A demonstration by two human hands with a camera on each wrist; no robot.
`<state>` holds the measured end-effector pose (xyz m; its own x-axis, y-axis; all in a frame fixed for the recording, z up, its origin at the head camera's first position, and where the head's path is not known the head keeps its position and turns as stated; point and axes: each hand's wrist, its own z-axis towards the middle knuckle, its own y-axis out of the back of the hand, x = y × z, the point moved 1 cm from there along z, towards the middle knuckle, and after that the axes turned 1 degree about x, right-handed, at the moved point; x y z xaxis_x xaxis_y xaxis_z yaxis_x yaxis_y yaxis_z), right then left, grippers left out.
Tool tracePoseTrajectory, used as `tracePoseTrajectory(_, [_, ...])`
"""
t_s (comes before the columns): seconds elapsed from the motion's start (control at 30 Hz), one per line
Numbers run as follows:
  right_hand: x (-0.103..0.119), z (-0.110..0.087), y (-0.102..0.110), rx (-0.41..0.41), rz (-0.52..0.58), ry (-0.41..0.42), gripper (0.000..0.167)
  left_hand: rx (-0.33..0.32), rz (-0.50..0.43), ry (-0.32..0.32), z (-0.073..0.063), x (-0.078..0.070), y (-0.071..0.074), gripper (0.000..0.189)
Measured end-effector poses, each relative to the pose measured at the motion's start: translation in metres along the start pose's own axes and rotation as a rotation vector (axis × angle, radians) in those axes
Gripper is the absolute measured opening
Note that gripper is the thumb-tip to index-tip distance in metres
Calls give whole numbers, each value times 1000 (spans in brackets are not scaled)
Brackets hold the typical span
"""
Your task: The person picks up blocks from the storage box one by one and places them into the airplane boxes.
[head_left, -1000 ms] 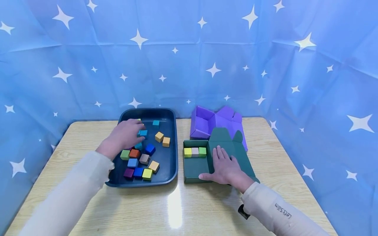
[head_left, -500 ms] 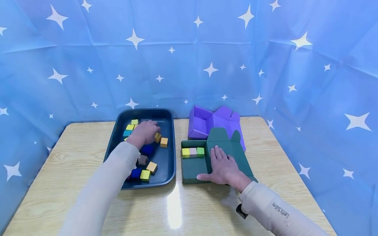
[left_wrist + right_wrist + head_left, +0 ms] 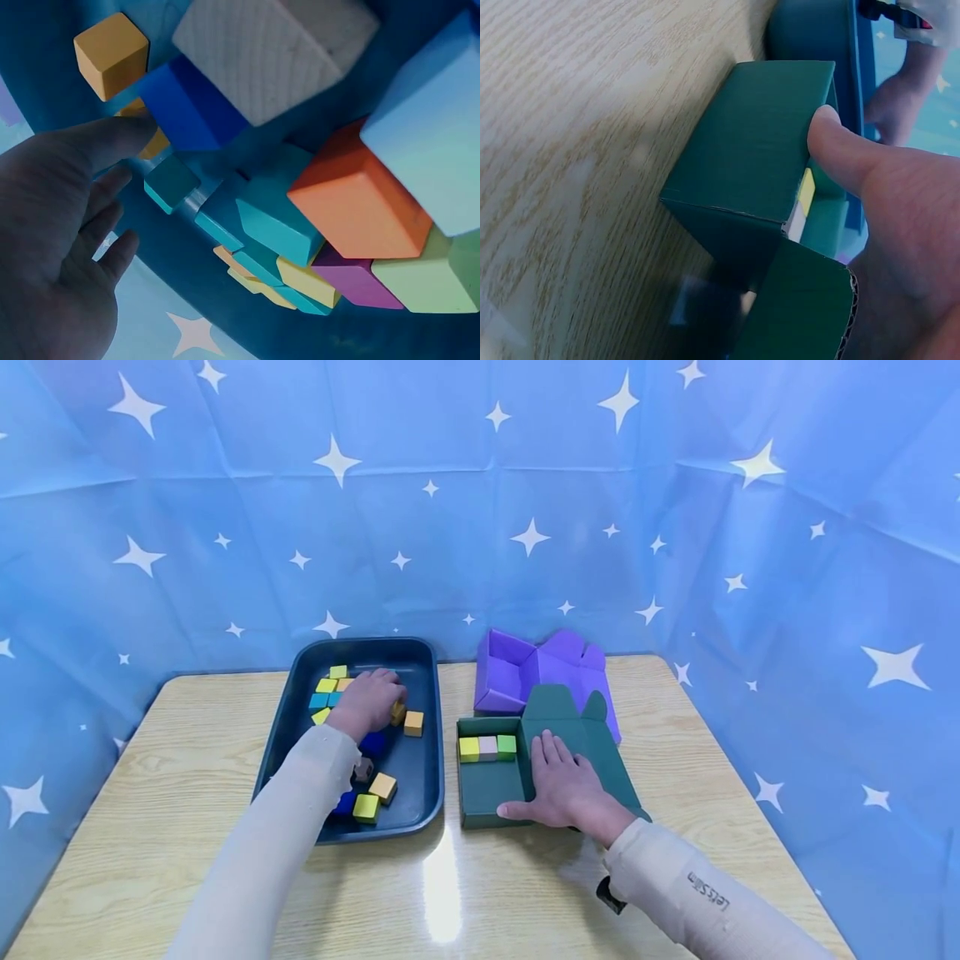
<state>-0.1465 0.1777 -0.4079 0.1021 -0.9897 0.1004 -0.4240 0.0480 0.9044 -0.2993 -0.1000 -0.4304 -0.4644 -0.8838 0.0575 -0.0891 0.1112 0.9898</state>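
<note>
My left hand [image 3: 366,700] reaches into the dark blue tray [image 3: 422,768] and pinches an orange cube [image 3: 397,715] at the tray's right side. In the left wrist view the thumb covers much of that orange cube [image 3: 156,144], and the index finger is hidden. Another orange cube [image 3: 413,723] lies just beside it. My right hand [image 3: 562,789] rests with straight, spread fingers on the open green box [image 3: 491,787], its thumb over the front wall. Along the box's back wall sit a yellow cube [image 3: 468,749], a pale pink cube [image 3: 487,748] and a green cube [image 3: 506,747] in a row.
Several loose cubes lie about the tray, including a dark blue cube [image 3: 191,105], a red-orange cube [image 3: 356,195] and a grey cube [image 3: 274,52]. An open purple box [image 3: 501,681] stands behind the green one. A starry blue curtain [image 3: 450,593] surrounds the wooden table [image 3: 375,902].
My left hand has moved right across the tray from the teal cubes to the orange cube, and its fingers have closed in on it. My right hand has stayed on the green box.
</note>
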Motion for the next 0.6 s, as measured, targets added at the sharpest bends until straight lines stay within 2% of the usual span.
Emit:
tracePoseTrajectory(0.2, [1,1,1,4,-2,-1,118,3,17,10,-2,1,0,31])
tracePoseTrajectory(0.33, [1,2,1,3,-2,1,118,-35,-6,4,-6,4,6,28])
tracePoseTrajectory(0.43, [1,2,1,6,-2,2,119,-80,-46,4,-11,8,18,30])
tracePoseTrajectory(0.6, [1,1,1,7,-8,1,119,-147,-107,-15,-19,10,47,33])
